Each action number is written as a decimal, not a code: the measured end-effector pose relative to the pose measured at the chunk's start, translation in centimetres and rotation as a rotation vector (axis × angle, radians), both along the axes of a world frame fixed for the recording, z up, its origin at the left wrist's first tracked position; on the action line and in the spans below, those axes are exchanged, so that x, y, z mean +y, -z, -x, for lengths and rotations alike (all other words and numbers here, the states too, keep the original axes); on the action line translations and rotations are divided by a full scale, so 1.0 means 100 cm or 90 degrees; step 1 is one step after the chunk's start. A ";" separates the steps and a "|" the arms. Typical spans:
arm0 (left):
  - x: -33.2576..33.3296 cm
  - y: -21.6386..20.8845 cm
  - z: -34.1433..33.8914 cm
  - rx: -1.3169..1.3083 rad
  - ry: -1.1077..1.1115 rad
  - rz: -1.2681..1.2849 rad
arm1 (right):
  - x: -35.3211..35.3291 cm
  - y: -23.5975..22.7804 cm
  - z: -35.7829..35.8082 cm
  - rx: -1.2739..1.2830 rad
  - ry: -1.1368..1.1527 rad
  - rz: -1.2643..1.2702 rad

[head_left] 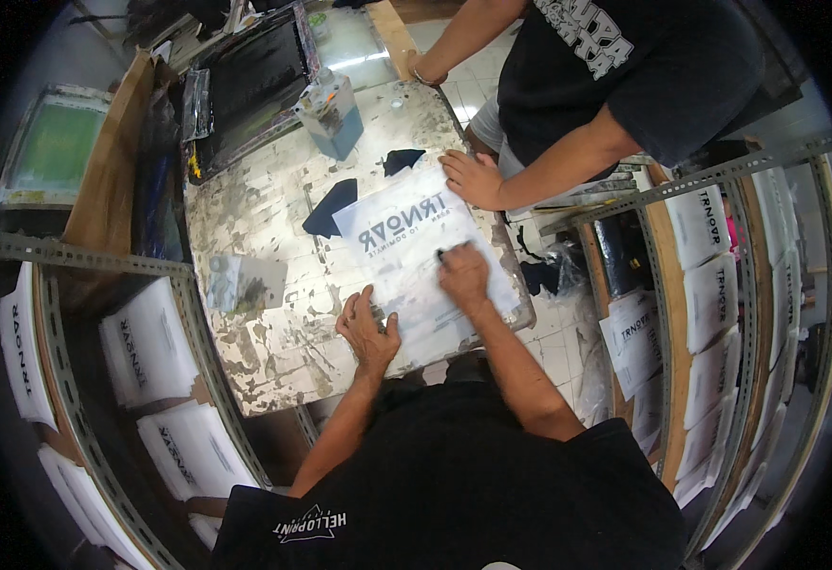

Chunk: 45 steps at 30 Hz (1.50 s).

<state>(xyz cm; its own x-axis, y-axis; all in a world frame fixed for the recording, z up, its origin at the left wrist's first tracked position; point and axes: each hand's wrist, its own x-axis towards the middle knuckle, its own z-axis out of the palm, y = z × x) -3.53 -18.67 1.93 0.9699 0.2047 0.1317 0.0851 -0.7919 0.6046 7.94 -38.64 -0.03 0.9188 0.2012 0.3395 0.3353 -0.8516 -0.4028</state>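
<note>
I see the right hand (464,276) clenching a dark thing (441,256) on the white sheet (406,271), the left hand (368,328) splayed at its left edge.

White sheet (411,275) pretty bright, glare streak on pale panel (342,36), side shelves (229,394) dimmer, fisheye-bowed, corners straight-up black.

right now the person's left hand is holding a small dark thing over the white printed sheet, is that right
Not quite: the head view shows the person's right hand, not the left hand, holding the small dark thing over the white printed sheet.
</note>
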 end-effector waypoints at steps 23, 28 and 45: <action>-0.001 -0.002 0.001 -0.006 -0.014 -0.008 | -0.018 -0.004 -0.012 -0.053 0.082 0.015; -0.003 -0.001 -0.001 -0.009 -0.008 -0.015 | 0.017 0.004 0.007 0.023 -0.059 -0.055; 0.000 0.000 -0.001 -0.006 -0.006 -0.017 | -0.026 -0.003 -0.018 -0.057 0.073 0.037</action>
